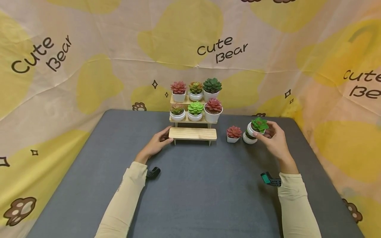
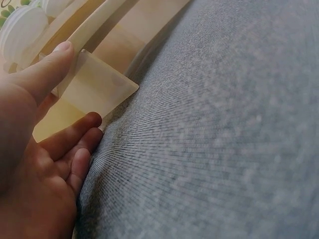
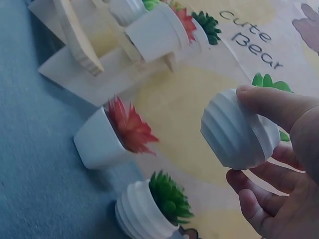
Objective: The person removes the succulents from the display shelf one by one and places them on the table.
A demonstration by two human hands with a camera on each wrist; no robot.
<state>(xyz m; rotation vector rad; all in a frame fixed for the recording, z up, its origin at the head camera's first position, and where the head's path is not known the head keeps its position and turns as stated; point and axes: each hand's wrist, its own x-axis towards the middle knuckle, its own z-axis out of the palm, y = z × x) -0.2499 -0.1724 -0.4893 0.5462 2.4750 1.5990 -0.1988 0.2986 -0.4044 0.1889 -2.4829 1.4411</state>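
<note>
A three-step wooden display stand [image 1: 192, 133] stands at the back middle of the table. Its lowest step is bare; the two upper steps carry several potted succulents. At the left end of that lowest step, my left hand [image 1: 155, 144] grips the stand, thumb at the front edge and forefinger behind. The stand's pale side panel [image 2: 97, 82] shows beside those fingers. My right hand [image 1: 275, 138] holds up a bright green succulent in a ribbed white pot [image 3: 237, 132], thumb on one side and fingers on the other.
Right of the stand, a red succulent in a square white pot [image 1: 233, 139] sits on the grey table [image 1: 202, 191]. Next to it stands another green succulent in a ribbed white pot [image 3: 142, 211], partly overlapped by the held one in the head view. A patterned yellow cloth [image 1: 178, 36] hangs behind.
</note>
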